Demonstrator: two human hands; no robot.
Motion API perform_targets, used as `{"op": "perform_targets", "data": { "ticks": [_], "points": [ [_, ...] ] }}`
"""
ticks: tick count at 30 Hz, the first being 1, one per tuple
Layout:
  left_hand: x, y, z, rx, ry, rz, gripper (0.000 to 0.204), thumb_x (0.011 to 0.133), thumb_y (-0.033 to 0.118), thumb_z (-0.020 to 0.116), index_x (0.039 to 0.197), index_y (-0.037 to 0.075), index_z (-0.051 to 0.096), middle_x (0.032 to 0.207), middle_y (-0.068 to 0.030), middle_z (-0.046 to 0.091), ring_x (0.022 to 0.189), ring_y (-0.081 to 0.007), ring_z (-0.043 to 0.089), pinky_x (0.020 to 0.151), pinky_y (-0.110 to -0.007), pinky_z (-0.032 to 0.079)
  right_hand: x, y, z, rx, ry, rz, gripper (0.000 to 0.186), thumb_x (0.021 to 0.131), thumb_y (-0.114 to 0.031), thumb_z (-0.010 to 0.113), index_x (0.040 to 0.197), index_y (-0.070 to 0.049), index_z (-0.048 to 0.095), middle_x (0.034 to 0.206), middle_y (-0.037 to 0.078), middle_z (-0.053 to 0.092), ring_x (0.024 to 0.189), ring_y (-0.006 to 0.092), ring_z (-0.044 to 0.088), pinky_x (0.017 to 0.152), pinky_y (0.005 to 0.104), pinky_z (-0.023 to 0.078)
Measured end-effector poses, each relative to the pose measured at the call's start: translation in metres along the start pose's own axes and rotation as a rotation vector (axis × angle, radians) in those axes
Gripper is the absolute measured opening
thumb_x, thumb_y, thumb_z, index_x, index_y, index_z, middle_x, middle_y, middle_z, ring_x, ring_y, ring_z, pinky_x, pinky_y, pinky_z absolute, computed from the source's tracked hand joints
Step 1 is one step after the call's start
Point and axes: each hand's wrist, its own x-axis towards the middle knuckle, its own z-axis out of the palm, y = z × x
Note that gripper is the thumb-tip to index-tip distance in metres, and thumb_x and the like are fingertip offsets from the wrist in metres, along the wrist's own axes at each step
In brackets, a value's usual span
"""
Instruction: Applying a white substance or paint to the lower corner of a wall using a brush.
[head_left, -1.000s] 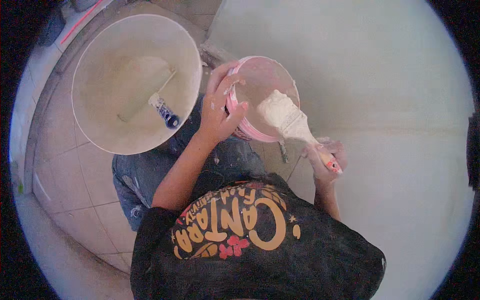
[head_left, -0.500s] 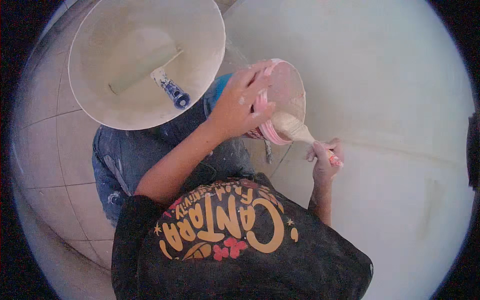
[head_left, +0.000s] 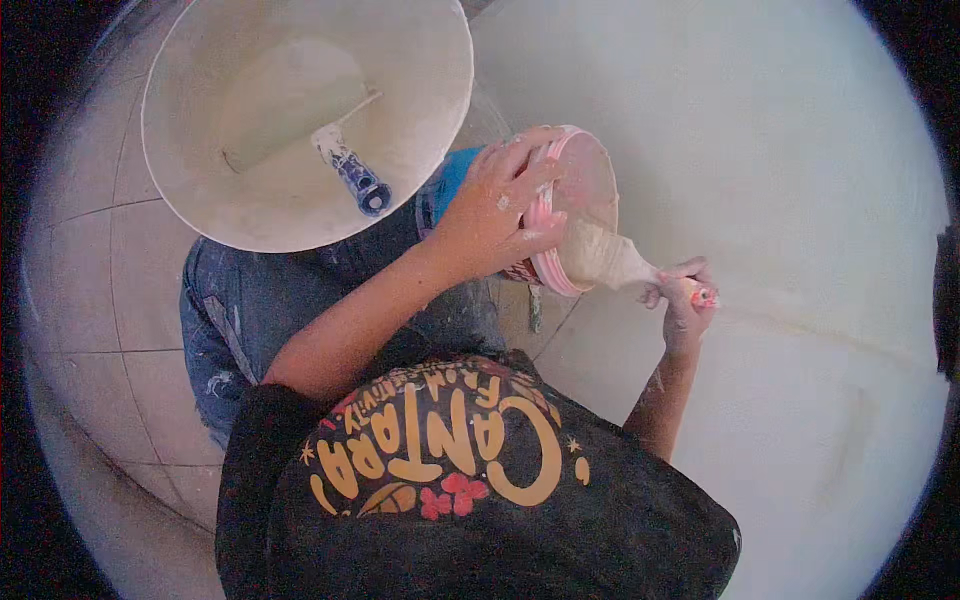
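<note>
My left hand (head_left: 500,210) is wrapped over the rim of a small pink-rimmed bucket (head_left: 550,272), which is tipped toward the right. Its fingers are pressed on the pink rim. In the bucket's mouth lies the broad end of a paint-coated paintbrush (head_left: 612,260), against the lower inner side. My right hand (head_left: 687,298) is closed round the brush's handle, whose red-and-white end pokes out of the fist. Pale paint smears both hands. The bucket's lower part is hidden behind my left hand and arm.
A large white tub (head_left: 200,215) stands at the upper left, holding a paint roller (head_left: 355,180) with a blue handle. Tiled floor (head_left: 80,290) lies to the left, a broad pale surface (head_left: 780,180) to the right. A slim whitish strip (head_left: 535,310) shows below the bucket.
My right hand has moved to the right with the paintbrush, drawing it partly outward from the bucket's mouth. My left hand keeps its hold on the bucket. The view has shifted slightly.
</note>
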Motion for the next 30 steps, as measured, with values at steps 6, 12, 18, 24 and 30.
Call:
{"op": "perform_targets", "data": {
  "ticks": [6,12,18,24,30],
  "points": [
    [0.002,0.006,0.004,0.001,0.030,0.036,0.041,0.071,0.021,0.066,0.105,0.003,0.052,0.131,-0.0193,0.043,0.115,-0.0385,0.046,0.097,-0.045,0.038,0.025,0.013,-0.026,0.024,0.157,0.031,0.011,0.086,-0.008,0.058,0.085,-0.004,0.049,0.065,0.006,0.053,0.049,0.0154,0.052,0.050,0.0304,0.050],
    [0.003,0.008,-0.002,-0.037,0.001,-0.027,0.046,0.071,0.022,0.065,0.110,0.003,0.052,0.132,-0.0188,0.043,0.118,-0.0395,0.044,0.100,-0.046,0.036,0.032,0.028,-0.041,0.227,0.156,-0.030,0.010,0.085,-0.008,0.058,0.085,-0.005,0.048,0.068,0.005,0.052,0.050,0.0143,0.050,0.051,0.0293,0.050],
    [-0.002,0.008,0.001,0.065,-0.015,0.027,0.056,0.069,0.027,0.066,0.117,0.002,0.051,0.132,-0.0176,0.044,0.122,-0.0367,0.042,0.101,-0.050,0.033,0.034,0.010,-0.030,0.049,0.128,-0.007,0.010,0.085,-0.009,0.057,0.085,-0.004,0.048,0.069,0.006,0.053,0.053,0.0147,0.052,0.052,0.0283,0.049],
    [-0.001,0.013,0.011,0.080,0.002,0.046,0.044,0.068,0.022,0.067,0.105,0.005,0.053,0.135,-0.0183,0.043,0.122,-0.0390,0.042,0.101,-0.048,0.034,0.035,0.015,-0.037,0.026,0.114,0.027,0.013,0.083,-0.009,0.062,0.087,0.000,0.053,0.069,0.008,0.055,0.055,0.0174,0.057,0.052,0.0299,0.051],
    [-0.003,0.020,0.009,0.061,-0.064,0.052,0.050,0.069,0.024,0.066,0.113,0.005,0.054,0.134,-0.0167,0.044,0.127,-0.0358,0.039,0.103,-0.054,0.029,0.009,0.027,-0.037,-0.080,-0.098,0.301,0.021,0.081,-0.012,0.065,0.092,0.004,0.057,0.079,0.012,0.063,0.068,0.0200,0.064,0.061,0.0304,0.054]
  ]
}}
